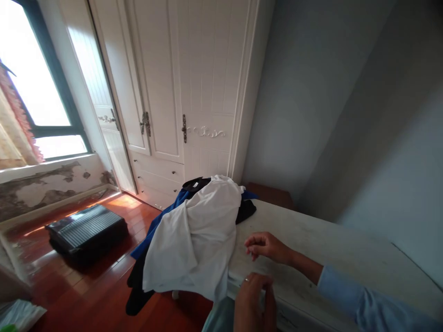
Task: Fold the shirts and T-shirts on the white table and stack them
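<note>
A white long-sleeved garment (207, 230) lies spread over the left end of a pale tabletop (332, 249) and hangs past its edge. Beneath it show a blue garment (148, 240) and black garments (137, 288). My right hand (266, 246) is above the tabletop, right of the clothes, its fingers loosely curled with a gap to the thumb and nothing between them. At the table's front edge, my left hand (254, 297), wearing a ring, has bent fingers, somewhat apart; its fingertips are partly hidden, and no held object is visible.
A black ribbed suitcase (86, 226) lies on the red wood floor (100, 295) at left. White wardrobes (211, 83) stand behind the clothes, with a window (38, 69) to the left. A plastic bag (22, 316) is at the bottom left. A grey wall (311, 92) rises at right.
</note>
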The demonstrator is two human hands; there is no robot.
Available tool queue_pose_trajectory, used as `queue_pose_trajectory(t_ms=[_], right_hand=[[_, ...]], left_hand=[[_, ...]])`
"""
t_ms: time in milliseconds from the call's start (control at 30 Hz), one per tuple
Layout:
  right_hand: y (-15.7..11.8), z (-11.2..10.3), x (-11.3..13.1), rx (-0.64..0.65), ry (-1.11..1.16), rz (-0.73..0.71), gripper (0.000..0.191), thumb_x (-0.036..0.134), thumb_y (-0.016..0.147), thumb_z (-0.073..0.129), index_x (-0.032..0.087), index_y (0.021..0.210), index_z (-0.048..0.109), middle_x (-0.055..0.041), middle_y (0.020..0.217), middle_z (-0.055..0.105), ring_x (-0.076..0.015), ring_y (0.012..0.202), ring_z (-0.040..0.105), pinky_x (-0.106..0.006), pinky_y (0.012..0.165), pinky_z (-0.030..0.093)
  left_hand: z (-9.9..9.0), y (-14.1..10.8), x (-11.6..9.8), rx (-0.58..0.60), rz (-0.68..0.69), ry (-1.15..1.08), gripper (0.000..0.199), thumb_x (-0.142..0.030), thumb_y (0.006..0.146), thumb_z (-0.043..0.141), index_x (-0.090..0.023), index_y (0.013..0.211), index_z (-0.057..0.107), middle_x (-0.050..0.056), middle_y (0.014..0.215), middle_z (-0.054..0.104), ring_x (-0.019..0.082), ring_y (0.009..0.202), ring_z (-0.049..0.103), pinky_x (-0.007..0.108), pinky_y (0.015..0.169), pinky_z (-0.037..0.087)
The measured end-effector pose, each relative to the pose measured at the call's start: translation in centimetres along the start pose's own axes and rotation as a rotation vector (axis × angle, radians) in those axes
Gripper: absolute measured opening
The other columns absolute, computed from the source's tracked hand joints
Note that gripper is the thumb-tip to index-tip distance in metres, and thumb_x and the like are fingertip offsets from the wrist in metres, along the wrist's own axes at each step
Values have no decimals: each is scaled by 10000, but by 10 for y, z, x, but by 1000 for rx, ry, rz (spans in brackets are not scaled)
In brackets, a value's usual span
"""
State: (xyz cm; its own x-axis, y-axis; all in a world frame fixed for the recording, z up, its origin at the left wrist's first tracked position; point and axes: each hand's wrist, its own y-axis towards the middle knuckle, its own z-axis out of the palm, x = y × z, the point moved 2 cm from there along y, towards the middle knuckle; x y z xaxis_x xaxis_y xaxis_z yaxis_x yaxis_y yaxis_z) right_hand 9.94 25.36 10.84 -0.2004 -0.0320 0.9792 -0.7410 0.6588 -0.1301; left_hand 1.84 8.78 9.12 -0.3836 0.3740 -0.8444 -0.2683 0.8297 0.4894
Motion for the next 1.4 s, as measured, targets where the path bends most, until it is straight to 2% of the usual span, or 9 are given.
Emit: queue_pose_trajectory(t_ms=[100, 233, 300, 400, 533, 667, 867, 1100, 1400], right_hand=[[-25, -63, -23, -365, 72, -14, 425, 474, 626, 854, 170, 884, 706, -43, 809, 739, -159, 622, 663, -330, 661, 545], [-61, -145, -52, -801, 363, -87, 407, 374, 556, 891, 190, 868, 706, -3, 750, 691, -106, 569, 597, -255, 564, 507], [-75, -175, -66, -902, 526, -157, 410, 318, 521, 905, 200, 854, 696, 16, 696, 655, -93, 543, 560, -231, 514, 485], [-87, -200, -79, -969, 704, -246, 396, 276, 497, 909, 205, 809, 675, 41, 608, 596, -77, 496, 494, -209, 464, 454], [-92, -203, -84, -967, 792, -212, 376, 249, 519, 904, 207, 817, 678, 39, 612, 599, -74, 487, 485, -208, 461, 462], [-92, -189, -75, -876, 722, -155, 347, 282, 583, 900, 197, 850, 696, 25, 654, 623, -76, 511, 513, -206, 485, 469], [-88, -173, -64, -835, 537, -55, 335, 371, 603, 883, 179, 815, 707, 13, 670, 633, -86, 556, 542, -213, 533, 454], [-90, -170, -63, -833, 456, -26, 388, 423, 594, 884, 176, 836, 709, 7, 688, 640, -97, 583, 545, -229, 560, 448], [-90, -168, -62, -832, 395, -28, 367, 430, 626, 850, 176, 844, 699, -3, 696, 641, -113, 595, 555, -247, 571, 455]], left_hand=[[22, 23, -3, 262, -15, 27, 219, -122, 860, 484, -206, 925, 675, 57, 895, 712, 193, 853, 656, 298, 768, 470], [56, 72, -14, 398, -77, 20, 201, -210, 894, 485, -187, 818, 670, 57, 824, 716, 185, 781, 637, 292, 729, 437], [81, 99, -16, 470, -126, -3, 265, -239, 893, 475, -186, 670, 608, 46, 714, 684, 169, 694, 612, 279, 658, 409], [126, 135, -5, 569, -213, -95, 304, -206, 859, 444, -194, 571, 539, 26, 616, 632, 146, 619, 586, 256, 600, 388], [175, 170, 32, 494, -253, -21, 303, -206, 871, 419, -205, 577, 491, 17, 612, 602, 139, 598, 557, 252, 583, 365], [196, 186, 66, 412, -200, 116, 318, -269, 901, 460, -208, 589, 472, 10, 624, 575, 147, 624, 517, 272, 605, 311], [197, 194, 80, 474, -185, 128, 329, -304, 919, 466, -198, 612, 519, -11, 596, 559, 133, 592, 495, 265, 585, 286], [193, 186, 71, 626, 66, 309, 268, -250, 890, 530, -181, 638, 586, 46, 750, 655, 161, 721, 548, 285, 678, 350], [191, 185, 67, 655, 109, 335, 241, -237, 897, 520, -179, 691, 632, 84, 822, 684, 194, 793, 598, 305, 738, 407]])
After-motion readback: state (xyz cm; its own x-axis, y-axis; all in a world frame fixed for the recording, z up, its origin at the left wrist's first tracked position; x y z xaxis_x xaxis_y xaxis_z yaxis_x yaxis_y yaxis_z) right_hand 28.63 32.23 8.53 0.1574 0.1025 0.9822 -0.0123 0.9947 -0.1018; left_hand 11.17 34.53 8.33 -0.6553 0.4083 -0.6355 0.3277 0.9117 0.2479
